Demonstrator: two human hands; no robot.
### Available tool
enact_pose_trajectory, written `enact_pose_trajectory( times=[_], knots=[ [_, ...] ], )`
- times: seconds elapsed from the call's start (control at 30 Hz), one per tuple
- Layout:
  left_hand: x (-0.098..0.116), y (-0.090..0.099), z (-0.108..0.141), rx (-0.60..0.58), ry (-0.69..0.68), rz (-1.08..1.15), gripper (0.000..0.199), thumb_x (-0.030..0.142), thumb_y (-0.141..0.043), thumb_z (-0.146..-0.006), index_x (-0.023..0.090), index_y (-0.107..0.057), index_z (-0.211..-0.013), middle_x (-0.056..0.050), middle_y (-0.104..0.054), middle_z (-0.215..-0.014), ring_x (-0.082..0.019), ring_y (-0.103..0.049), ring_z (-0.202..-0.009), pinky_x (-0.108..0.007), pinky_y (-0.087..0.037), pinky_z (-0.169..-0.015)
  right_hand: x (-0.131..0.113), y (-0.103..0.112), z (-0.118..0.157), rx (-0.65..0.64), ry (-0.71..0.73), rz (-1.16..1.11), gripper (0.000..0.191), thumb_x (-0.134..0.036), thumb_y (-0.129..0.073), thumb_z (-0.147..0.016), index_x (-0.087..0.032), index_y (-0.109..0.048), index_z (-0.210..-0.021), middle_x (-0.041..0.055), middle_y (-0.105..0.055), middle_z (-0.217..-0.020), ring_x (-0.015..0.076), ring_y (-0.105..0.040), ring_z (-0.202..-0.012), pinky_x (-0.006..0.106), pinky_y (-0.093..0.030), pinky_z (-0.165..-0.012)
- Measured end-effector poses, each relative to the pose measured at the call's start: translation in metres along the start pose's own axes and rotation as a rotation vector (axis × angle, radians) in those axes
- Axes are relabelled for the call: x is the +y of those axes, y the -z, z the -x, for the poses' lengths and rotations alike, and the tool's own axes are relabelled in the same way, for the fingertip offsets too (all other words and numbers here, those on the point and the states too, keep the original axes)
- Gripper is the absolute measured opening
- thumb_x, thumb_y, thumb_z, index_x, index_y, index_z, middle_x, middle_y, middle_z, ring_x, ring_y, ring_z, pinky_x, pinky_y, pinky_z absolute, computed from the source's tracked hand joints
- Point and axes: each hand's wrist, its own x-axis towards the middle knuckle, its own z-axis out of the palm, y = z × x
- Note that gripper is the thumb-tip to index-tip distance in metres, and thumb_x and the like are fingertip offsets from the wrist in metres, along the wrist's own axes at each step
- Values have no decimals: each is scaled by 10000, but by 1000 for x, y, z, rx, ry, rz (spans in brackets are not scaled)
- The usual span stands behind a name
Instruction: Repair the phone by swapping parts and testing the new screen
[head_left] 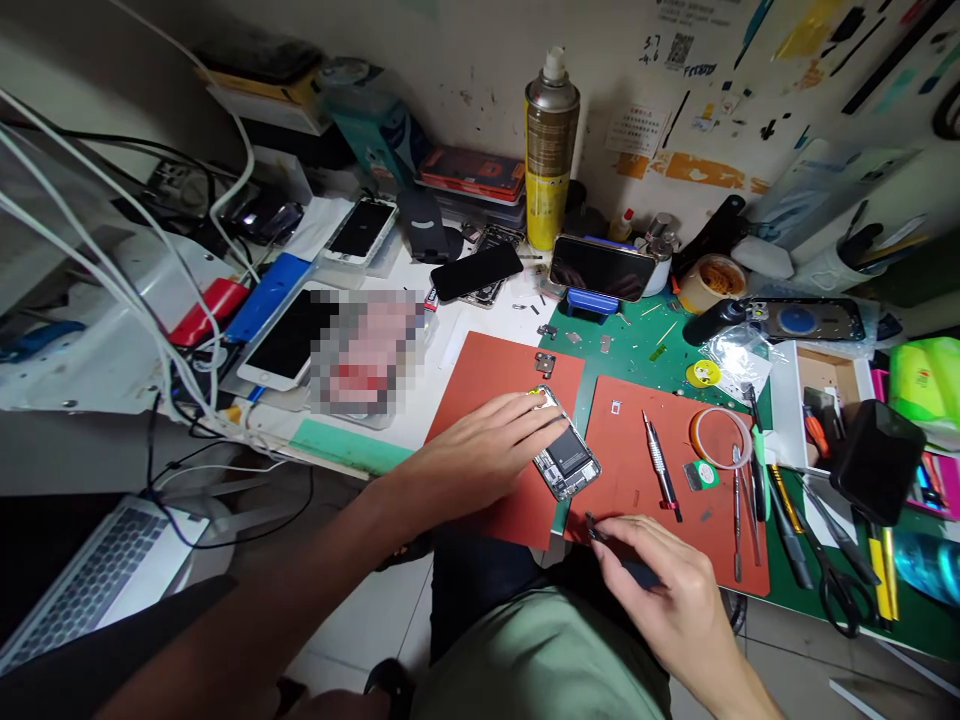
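An opened phone (574, 462) with its inner parts showing lies across the gap between two red-brown mats. My left hand (491, 440) rests over the phone's upper left part, its fingers stretched out and lying flat. Near the front edge of the right mat (630, 480), my right hand (667, 580) pinches a small dark part (592, 525) between thumb and fingers; the part's exact kind is too small to tell. A screwdriver (660, 465) lies on the right mat, beside a small white tray piece (616, 407). Small metal parts (544, 364) sit on the left mat (480, 390).
Right of the screwdriver are a tape roll (720, 438), tweezers (737, 515) and black scissors (844, 590). Behind the mats stand a spray can (551, 150) and a propped phone (600, 268). White cables (150, 330) hang at the left.
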Motion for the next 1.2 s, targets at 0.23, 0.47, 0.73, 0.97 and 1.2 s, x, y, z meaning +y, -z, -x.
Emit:
enact_pose_trajectory(
  times=[0.23, 0.47, 0.73, 0.97, 1.2],
  knots=[
    [-9, -3, -38, -169, -223, -143, 662, -17, -494, -846, 95, -499, -1498, -166, -662, -1386, -295, -553, -1400, -511, -246, -1317, -2, 25, 4, -116, -259, -110, 131, -321, -646, -1032, -263, -762, -1021, 17, -804, -972, 163, -761, -833, 239, -603, -779],
    [-16, 1, -44, -168, -276, -226, 492, 10, -530, -835, 130, -636, -1300, -130, -695, -1111, -285, -651, -1103, -521, -297, -1264, -3, 42, 0, -199, -497, -107, 325, -538, -634, -1009, -285, -837, -1029, 34, -837, -1007, 192, -791, -852, 197, -594, -590],
    [16, -10, -20, -119, -37, -223, 328, 68, -565, -814, 96, -663, -1126, -128, -640, -881, -300, -601, -847, -467, -518, -917, 3, 48, -7, -56, -79, 90, 168, -291, -652, -1039, -270, -814, -1079, 24, -838, -974, 185, -803, -793, 256, -672, -705],
    [34, -27, 18, 43, 109, -109, 413, 190, -695, -912, 112, -602, -1307, -196, -652, -1279, -358, -612, -1227, -617, -422, -1190, 4, 7, 2, 61, 353, 316, 332, 4, -608, -981, -126, -707, -1270, 139, -801, -1107, 261, -763, -1044, 438, -633, -870],
    [47, -57, 51, 409, 97, 42, 348, 4, -682, -933, 110, -666, -1264, -125, -713, -1169, -283, -602, -1171, -560, -476, -1158, 18, -21, 12, 29, 463, 527, 328, 10, -568, -988, 2, -686, -1294, 216, -779, -1116, 336, -729, -1050, 461, -585, -821]
  ],
)
